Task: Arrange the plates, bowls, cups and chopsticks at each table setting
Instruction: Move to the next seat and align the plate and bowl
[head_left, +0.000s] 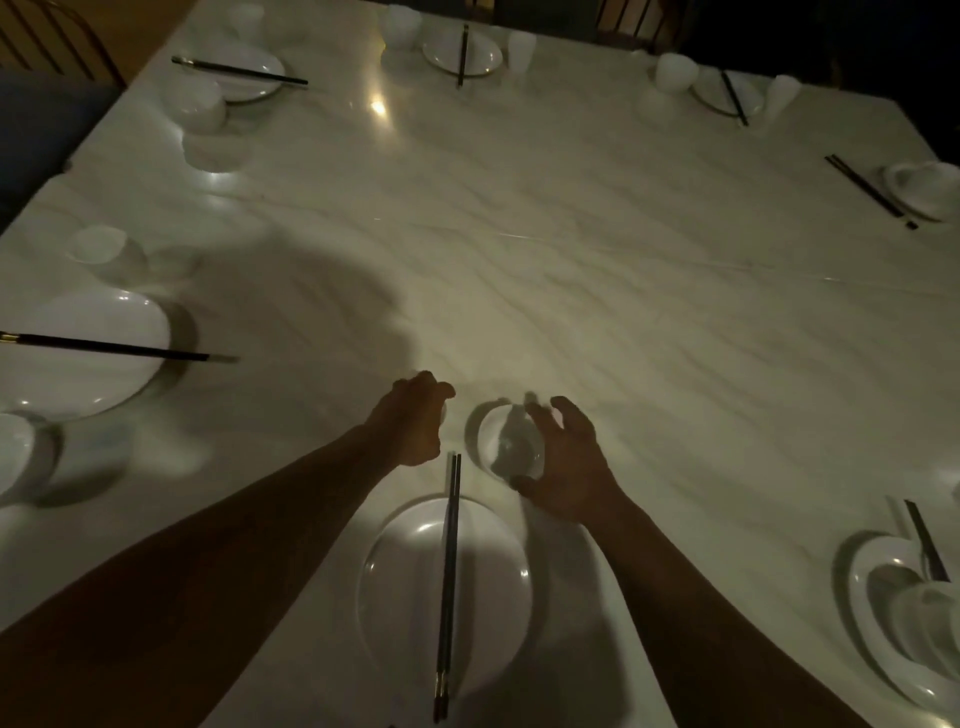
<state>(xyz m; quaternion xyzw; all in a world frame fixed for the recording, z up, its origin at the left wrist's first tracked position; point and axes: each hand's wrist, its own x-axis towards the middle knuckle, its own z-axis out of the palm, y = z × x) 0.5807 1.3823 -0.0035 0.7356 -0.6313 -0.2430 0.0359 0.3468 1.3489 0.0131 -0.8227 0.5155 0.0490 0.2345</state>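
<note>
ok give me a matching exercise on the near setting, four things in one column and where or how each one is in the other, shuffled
Column one:
1. near chopsticks
2. small bowl
3. left hand
4. right hand

Column two:
A. fingers and thumb curled round the small bowl
B. lying across the near plate
C. on the table past the near plate, right of the chopstick tips
D. fingers curled, left of the chopstick tips

Pairs: 1-B, 2-C, 3-D, 4-A
</note>
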